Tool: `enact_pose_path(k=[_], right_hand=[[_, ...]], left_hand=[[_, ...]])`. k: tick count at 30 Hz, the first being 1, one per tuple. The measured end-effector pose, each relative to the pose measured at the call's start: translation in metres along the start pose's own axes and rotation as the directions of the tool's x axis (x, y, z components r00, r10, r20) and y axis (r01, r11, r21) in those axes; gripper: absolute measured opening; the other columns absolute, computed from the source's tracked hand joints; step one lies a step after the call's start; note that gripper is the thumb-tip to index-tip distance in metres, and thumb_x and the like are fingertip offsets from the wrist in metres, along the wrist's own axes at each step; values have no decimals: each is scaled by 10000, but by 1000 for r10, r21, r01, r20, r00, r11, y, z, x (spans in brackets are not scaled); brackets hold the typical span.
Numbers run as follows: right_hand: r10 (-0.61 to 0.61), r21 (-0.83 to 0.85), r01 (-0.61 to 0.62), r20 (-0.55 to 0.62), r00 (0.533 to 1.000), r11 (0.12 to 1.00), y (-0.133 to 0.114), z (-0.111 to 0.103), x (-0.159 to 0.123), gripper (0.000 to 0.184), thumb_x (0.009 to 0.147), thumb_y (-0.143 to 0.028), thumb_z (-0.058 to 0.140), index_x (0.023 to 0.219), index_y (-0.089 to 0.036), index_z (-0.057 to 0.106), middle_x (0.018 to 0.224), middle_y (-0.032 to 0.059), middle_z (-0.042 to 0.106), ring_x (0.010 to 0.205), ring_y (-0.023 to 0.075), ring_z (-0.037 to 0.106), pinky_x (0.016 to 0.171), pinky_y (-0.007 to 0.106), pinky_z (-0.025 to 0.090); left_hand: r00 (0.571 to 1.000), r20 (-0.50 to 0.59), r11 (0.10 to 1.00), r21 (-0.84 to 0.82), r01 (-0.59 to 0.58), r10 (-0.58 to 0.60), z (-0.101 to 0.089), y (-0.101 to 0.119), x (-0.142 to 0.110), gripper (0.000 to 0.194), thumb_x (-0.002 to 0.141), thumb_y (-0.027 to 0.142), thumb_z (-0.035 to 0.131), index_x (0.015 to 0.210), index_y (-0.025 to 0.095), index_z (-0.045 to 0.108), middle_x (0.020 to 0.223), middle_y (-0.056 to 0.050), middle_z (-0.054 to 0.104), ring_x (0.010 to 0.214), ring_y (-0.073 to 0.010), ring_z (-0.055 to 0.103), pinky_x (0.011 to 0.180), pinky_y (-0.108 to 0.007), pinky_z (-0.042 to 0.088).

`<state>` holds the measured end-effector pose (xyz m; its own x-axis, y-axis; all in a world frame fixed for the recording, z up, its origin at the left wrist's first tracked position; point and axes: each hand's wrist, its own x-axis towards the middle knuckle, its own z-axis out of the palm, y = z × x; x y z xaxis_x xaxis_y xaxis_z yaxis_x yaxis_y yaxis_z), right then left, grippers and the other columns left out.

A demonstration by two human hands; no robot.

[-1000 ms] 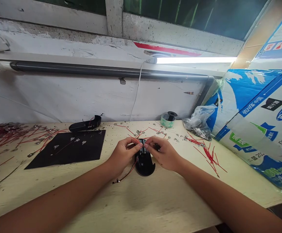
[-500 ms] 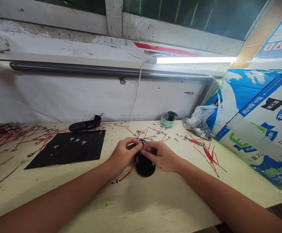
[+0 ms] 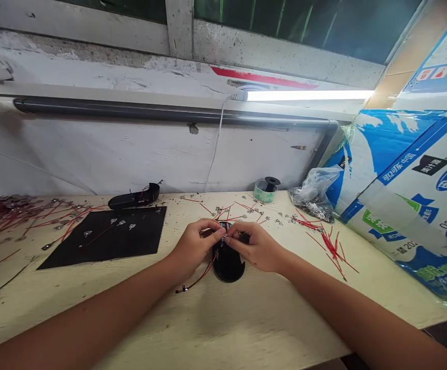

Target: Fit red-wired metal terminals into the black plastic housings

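Observation:
My left hand (image 3: 196,244) and my right hand (image 3: 253,247) meet at the fingertips above a black plastic battery holder (image 3: 227,266). Both pinch a tiny silver metal terminal (image 3: 224,235), which is mostly hidden by the fingers. The holder lies on the pale tabletop (image 3: 246,313), its upper end covered by my hands. A thin red wire (image 3: 200,280) runs from under my left hand and ends in a small metal terminal near the holder's lower left. Short red wires (image 3: 233,218) fan out just beyond my fingers.
A black mat (image 3: 100,239) with several metal terminals lies left of my hands, and a black holder (image 3: 134,198) stands behind it. A tape roll (image 3: 264,191), a plastic bag of terminals (image 3: 312,198), cut red wires (image 3: 331,249) and a printed carton (image 3: 408,205) are on the right.
My hands have sunk slightly toward the holder, with the fingertips still together. The holder sits a little lower and more exposed at its rounded end.

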<state>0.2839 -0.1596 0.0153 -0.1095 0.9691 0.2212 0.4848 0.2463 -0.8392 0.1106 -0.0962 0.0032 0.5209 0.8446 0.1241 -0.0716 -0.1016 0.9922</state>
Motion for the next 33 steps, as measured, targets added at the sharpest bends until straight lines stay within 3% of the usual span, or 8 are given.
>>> enact_pose_path(k=[7, 12, 16, 20, 23, 27, 33], right_hand=[[-16, 19, 16, -26, 1000, 1000, -2, -3, 1, 226, 920, -340, 586, 753, -187, 595, 707, -10, 550, 684, 144, 469, 618, 271, 377], [-16, 31, 18, -71, 997, 999, -1, -5, 1, 191, 940, -348, 573, 835, -193, 613, 743, 1, 577, 700, 153, 492, 643, 281, 395], [-36, -6, 36, -104, 994, 999, -2, -8, 2, 190, 945, -339, 561, 837, -191, 607, 756, 9, 574, 717, 158, 490, 637, 282, 388], [-50, -16, 49, -99, 994, 999, -1, -12, 2, 183, 941, -305, 553, 797, -192, 564, 710, -11, 519, 684, 146, 451, 621, 278, 365], [-56, -14, 56, -41, 998, 998, 0, -13, 1, 158, 933, -271, 548, 797, -191, 556, 687, -26, 493, 661, 136, 421, 606, 275, 344], [-66, -24, 66, -21, 998, 998, 0, -10, 0, 149, 937, -261, 540, 808, -190, 557, 686, -32, 484, 653, 132, 404, 602, 276, 337], [-75, 34, 77, -57, 996, 996, 1, -6, 2, 201, 974, -352, 536, 857, -192, 574, 746, -16, 523, 714, 145, 447, 668, 291, 370]], left_hand=[[1000, 7, 998, 65, 13, -13, 1, 4, -2, 285, 759, 442, 755, 736, 163, 701, 941, -56, 632, 793, -172, 588, 759, -338, 481], [1000, -9, 995, 97, -16, 17, 1, -1, 0, 265, 741, 409, 777, 746, 155, 700, 1034, -96, 640, 976, -228, 601, 905, -376, 463], [999, 16, 999, -26, 43, -43, 0, -4, 1, 276, 752, 384, 789, 888, 168, 684, 1029, -84, 656, 983, -216, 605, 907, -370, 467], [999, -30, 989, -148, 30, -35, -2, -4, 0, 327, 777, 366, 781, 1031, 193, 668, 1082, -61, 648, 1047, -195, 583, 937, -343, 452], [998, 18, 995, -83, 54, -53, -1, -1, -1, 285, 785, 395, 767, 955, 173, 716, 1006, -66, 654, 966, -196, 592, 870, -339, 471], [998, 59, 998, 58, -21, 18, 0, 1, -3, 249, 784, 411, 757, 768, 162, 757, 1023, -82, 638, 905, -200, 596, 795, -342, 485], [998, 36, 997, -57, -47, 49, -2, -2, 2, 195, 734, 360, 807, 773, 170, 783, 1054, -96, 659, 1018, -222, 588, 939, -362, 442]])
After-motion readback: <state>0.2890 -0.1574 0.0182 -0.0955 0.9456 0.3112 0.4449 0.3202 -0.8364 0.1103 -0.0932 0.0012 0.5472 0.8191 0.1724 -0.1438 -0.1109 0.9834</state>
